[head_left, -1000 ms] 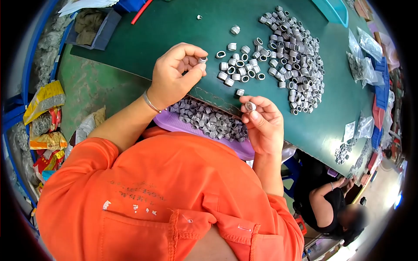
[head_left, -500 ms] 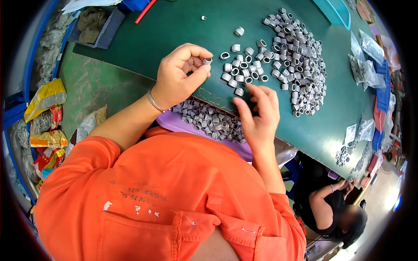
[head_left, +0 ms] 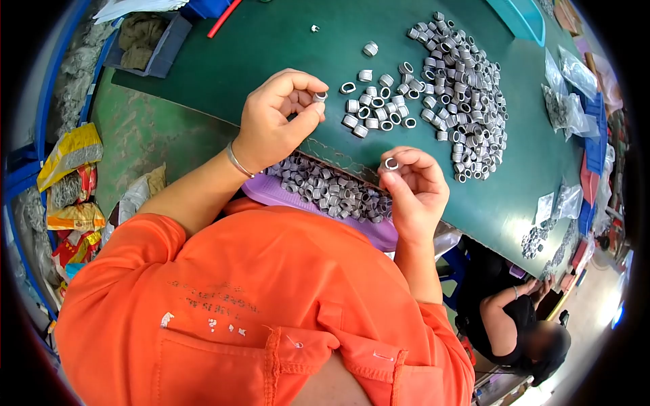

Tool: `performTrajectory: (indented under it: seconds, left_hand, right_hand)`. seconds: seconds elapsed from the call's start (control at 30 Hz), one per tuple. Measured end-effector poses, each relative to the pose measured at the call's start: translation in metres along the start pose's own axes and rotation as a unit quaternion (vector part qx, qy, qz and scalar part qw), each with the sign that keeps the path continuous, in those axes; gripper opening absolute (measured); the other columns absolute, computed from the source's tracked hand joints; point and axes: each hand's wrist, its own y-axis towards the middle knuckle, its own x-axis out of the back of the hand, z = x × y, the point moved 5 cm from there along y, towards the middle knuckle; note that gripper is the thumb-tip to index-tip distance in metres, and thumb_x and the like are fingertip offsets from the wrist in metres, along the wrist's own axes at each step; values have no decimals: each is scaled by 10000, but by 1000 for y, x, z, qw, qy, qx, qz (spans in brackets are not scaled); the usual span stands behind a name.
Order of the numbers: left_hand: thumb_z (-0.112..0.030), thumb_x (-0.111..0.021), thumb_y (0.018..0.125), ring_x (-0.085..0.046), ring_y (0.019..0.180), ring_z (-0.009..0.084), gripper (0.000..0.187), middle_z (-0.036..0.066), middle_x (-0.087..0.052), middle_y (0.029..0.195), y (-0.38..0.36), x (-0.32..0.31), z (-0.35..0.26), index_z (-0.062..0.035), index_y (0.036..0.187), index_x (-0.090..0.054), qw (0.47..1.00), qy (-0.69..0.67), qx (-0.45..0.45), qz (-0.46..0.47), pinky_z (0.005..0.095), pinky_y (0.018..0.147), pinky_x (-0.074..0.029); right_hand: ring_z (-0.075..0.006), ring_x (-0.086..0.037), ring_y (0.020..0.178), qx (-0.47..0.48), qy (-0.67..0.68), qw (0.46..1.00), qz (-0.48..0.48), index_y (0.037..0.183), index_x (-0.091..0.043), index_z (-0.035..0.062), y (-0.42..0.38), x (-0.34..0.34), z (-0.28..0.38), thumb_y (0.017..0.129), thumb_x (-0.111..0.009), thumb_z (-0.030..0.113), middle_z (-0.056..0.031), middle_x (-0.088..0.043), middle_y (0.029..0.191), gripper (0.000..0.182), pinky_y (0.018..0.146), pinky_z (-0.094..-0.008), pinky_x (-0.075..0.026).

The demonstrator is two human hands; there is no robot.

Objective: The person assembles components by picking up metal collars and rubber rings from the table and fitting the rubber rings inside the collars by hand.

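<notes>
My left hand (head_left: 281,111) is closed above the table's near edge, pinching a small grey metal ring (head_left: 319,97) between thumb and fingertips. Another grey metal ring (head_left: 391,164) is pinched by my right hand (head_left: 418,193), its open end facing up. Between and beyond the hands, a loose group of rings (head_left: 379,111) lies on the green table (head_left: 271,40). Farther right is a large pile of the same rings (head_left: 467,95). Below the table edge, on my lap, a purple basket (head_left: 365,233) holds many more rings, partly hidden by my orange clothing.
A grey bin with cloth (head_left: 169,51) stands at the table's far left, near a red stick (head_left: 225,18). A turquoise tray (head_left: 521,20) sits at the top right. Plastic bags (head_left: 569,95) line the right edge. A person in black (head_left: 514,325) works at lower right.
My right hand has picked up a ring from the near end of the loose group and drawn it back toward me. My left hand stays nearly still with its ring.
</notes>
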Motion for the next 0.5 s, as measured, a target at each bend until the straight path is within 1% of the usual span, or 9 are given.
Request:
performTrajectory:
  seconds: [0.07, 0.1, 0.13, 0.17, 0.23, 0.3, 0.37, 0.43, 0.5]
  left_hand:
    - [64, -576, 789, -603, 716, 100, 154, 64, -545, 888, 1, 0, 1, 45, 942, -565, 1000, -4, 1, 2, 198, 604, -495]
    - [64, -576, 790, -603, 717, 100, 155, 64, -546, 889, 1, 0, 1, 45, 943, -566, 1000, -3, -3, 1, 198, 605, -494]
    - [64, -576, 790, -603, 718, 100, 156, 64, -546, 890, 0, 0, 1, 45, 945, -566, 1000, -2, -8, -1, 198, 606, -494]
    - [64, -576, 790, -603, 718, 100, 156, 64, -546, 890, 0, 0, 1, 45, 945, -566, 1000, -2, -8, -1, 198, 606, -494]
    - [65, -577, 789, -602, 720, 99, 159, 63, -545, 893, 0, -1, 0, 45, 946, -566, 1000, -2, -11, -1, 198, 607, -494]
    - [69, -551, 811, -589, 741, 101, 178, 77, -544, 933, -1, 0, 0, 43, 987, -545, 1000, 15, -9, 17, 205, 629, -490]
    - [73, -526, 832, -576, 762, 102, 198, 91, -543, 974, -1, 0, 0, 41, 1027, -524, 999, 34, -9, 33, 213, 651, -486]
    - [72, -525, 832, -577, 760, 103, 194, 92, -537, 976, -2, 1, 0, 44, 1024, -522, 999, 28, -21, 30, 213, 649, -488]
    - [71, -551, 810, -588, 745, 102, 176, 80, -540, 941, -1, 0, -2, 45, 984, -543, 1000, 16, -18, 14, 207, 633, -494]
  right_hand:
    - [-110, -600, 772, -140, -5, 988, 71, 988, -576, -36, -6, -1, -2, 832, -569, -63, -101, -634, 903, 159, 658, -217, -493]
    - [-121, -607, 711, -163, -117, 974, 104, 966, -608, -35, -5, -3, 3, 837, -574, -29, -99, -651, 845, 134, 610, -234, -490]
    - [-146, -607, 704, -58, -230, 960, 150, 963, -614, -22, 0, -5, 10, 819, -586, -34, -102, -643, 842, 147, 608, -245, -485]
    - [-170, -607, 696, 49, -336, 921, 191, 959, -620, -8, 6, -10, 14, 801, -599, -39, -105, -635, 840, 162, 606, -255, -479]
    - [-228, -585, 684, 170, -453, 866, 122, 978, -624, 20, 17, -13, 20, 772, -620, -29, -107, -593, 820, 211, 596, -281, -466]
    - [-248, -552, 708, 169, -504, 846, 44, 973, -620, 28, 27, -14, 13, 754, -649, -9, -109, -547, 842, 224, 619, -318, -454]
    - [-261, -547, 722, 191, -543, 817, 19, 929, -615, 22, 32, -17, 7, 733, -678, 6, -118, -544, 845, 207, 631, -334, -452]
    - [-258, -562, 729, 221, -536, 815, 26, 902, -602, 15, 32, -12, 2, 707, -690, -17, -125, -549, 882, 216, 641, -314, -463]
    - [-207, -586, 743, 160, -451, 878, 8, 908, -592, 13, 28, -4, 1, 701, -671, -69, -125, -566, 925, 235, 664, -275, -480]
